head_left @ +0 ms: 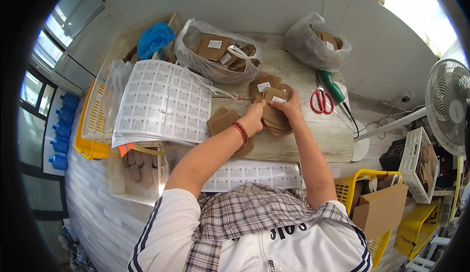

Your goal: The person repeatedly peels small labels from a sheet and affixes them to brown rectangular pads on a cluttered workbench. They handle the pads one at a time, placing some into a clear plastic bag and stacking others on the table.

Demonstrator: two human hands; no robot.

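Both my hands are at a stack of brown fabric pieces (276, 117) above the wooden table (318, 135). My right hand (291, 109) grips the stack's right side, its thumb near a white label (279, 99). At the left edge, the fingers of my left hand (254, 116) pinch the same stack; the fingertips are partly hidden. Just behind lies another brown piece (262, 82) with a white label on it. More brown pieces (223, 121) rest in a pile beneath my left forearm. Sheets of printed labels (152, 98) stand to the left, with another label sheet (254, 174) at the table's near edge.
A plastic bag (188, 56) of labelled brown pieces sits at the back, another bag (298, 44) at back right. Red-handled scissors (322, 101) and a green corded tool (333, 88) lie right. Crates (100, 120) flank the left; a yellow crate (345, 188) and fan (445, 108) stand right.
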